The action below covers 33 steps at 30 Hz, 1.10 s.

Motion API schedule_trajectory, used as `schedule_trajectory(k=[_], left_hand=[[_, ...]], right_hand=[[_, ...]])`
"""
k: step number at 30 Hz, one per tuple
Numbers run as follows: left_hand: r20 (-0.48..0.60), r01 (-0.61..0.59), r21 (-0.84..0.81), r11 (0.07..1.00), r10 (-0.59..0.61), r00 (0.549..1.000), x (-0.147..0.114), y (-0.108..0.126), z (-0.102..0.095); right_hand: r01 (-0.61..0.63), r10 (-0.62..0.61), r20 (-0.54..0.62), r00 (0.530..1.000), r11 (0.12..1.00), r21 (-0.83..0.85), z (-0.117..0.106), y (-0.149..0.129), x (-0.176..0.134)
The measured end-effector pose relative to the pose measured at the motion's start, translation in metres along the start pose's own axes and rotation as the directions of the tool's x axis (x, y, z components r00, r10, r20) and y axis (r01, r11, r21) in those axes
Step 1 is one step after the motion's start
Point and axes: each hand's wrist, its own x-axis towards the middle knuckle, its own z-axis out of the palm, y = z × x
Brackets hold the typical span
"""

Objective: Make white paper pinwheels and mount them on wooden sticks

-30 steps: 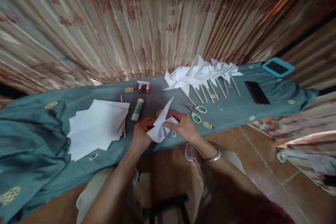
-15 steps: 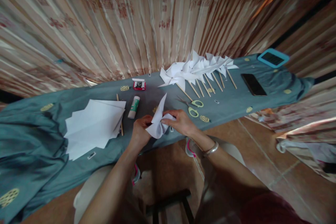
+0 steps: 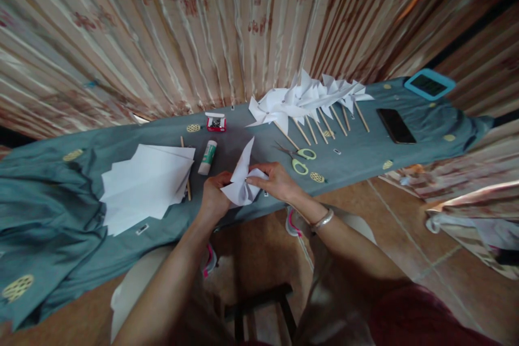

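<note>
A white paper pinwheel, its corners folded in to the centre, is held between both hands over the front edge of the cloth-covered table. My left hand grips its left side, with the fingers partly hidden behind the paper. My right hand pinches it from the right, the thumb pressed at the centre where the folds meet. Just beyond my left hand lies a glue stick with a green label. Scissors with pale green handles lie open beyond my right hand.
Finished pinwheels on wooden sticks overlap along the back edge. White paper sheets lie at left beside a stick. A red box of small metal pieces stands behind the glue. A phone and blue-framed device lie at right.
The pinwheel has turned slightly and its centre now shows more. Both hands keep hold of it, with the right thumb at the middle. The whole view has shifted a little.
</note>
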Motion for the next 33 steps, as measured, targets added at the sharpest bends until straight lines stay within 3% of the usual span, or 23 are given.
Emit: schedule_trajectory(k=[15, 20, 33], left_hand=[[-0.076, 0.006, 0.135, 0.991, 0.004, 0.997, -0.004, 0.012, 0.0], [-0.058, -0.002, 0.123, 0.992, 0.009, 0.998, 0.0, 0.008, 0.0], [0.01, -0.031, 0.047, 0.998, 0.03, 1.0, -0.006, 0.013, -0.001]], right_hand=[[-0.013, 0.013, -0.004, 1.0, 1.0, 0.022, 0.006, 0.004, 0.002], [-0.003, 0.003, -0.003, 1.0, 1.0, -0.022, 0.0, 0.001, 0.003], [0.02, -0.024, 0.077, 0.997, 0.999, 0.047, -0.013, -0.003, 0.004]])
